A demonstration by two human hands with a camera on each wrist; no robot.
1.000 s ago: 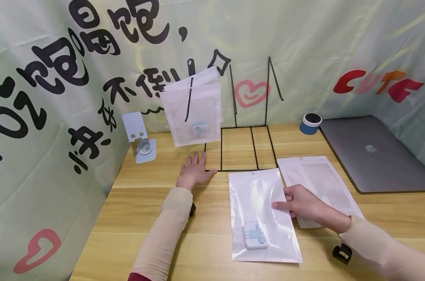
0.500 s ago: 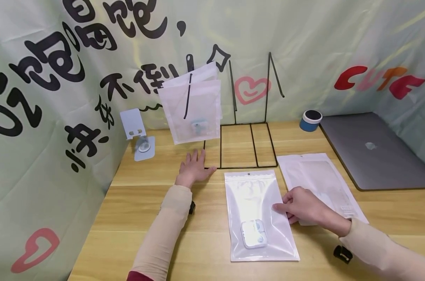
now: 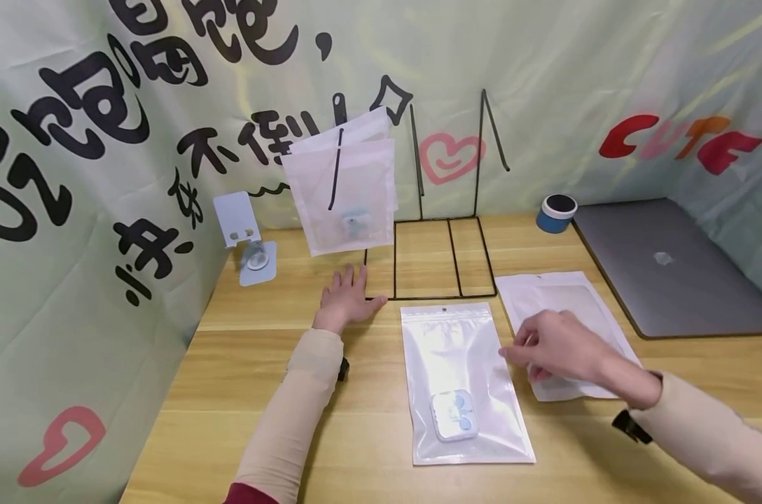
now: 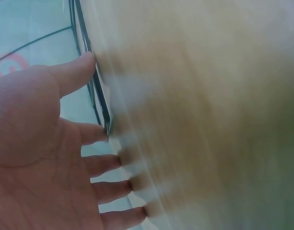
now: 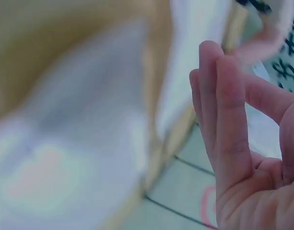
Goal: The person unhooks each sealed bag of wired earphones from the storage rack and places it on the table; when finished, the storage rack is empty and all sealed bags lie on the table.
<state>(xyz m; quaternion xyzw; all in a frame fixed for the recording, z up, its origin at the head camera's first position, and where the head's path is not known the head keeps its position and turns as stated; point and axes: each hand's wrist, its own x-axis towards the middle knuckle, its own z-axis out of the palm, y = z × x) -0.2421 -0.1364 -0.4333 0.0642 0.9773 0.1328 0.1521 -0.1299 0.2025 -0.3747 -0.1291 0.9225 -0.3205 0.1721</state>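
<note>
A white zip bag (image 3: 428, 374) lies flat on the table, with an earphone case (image 3: 454, 415) showing through its lower part. Just off the bag's right edge hovers my right hand (image 3: 560, 343), its fingers loosely bent and holding nothing. Part of a second white bag (image 3: 573, 301) is hidden beneath that hand. My left hand (image 3: 346, 299) rests with spread fingers at the front left corner of a black wire rack (image 3: 428, 298). In the left wrist view, the thumb of the left hand (image 4: 41, 143) meets the rack's wire (image 4: 102, 98).
More white bags (image 3: 371, 185) hang on the rack's left prong, while its right prong (image 3: 480, 154) is bare. A pale phone stand (image 3: 237, 220) stands at the back left. Back right are a blue-and-white jar (image 3: 552, 220) and a closed laptop (image 3: 690, 280). Printed cloth walls surround the table.
My right hand has let go of the front bag's right edge and moved up and right. The bag shifted slightly left and now lies on the table. My left hand stays at the rack.
</note>
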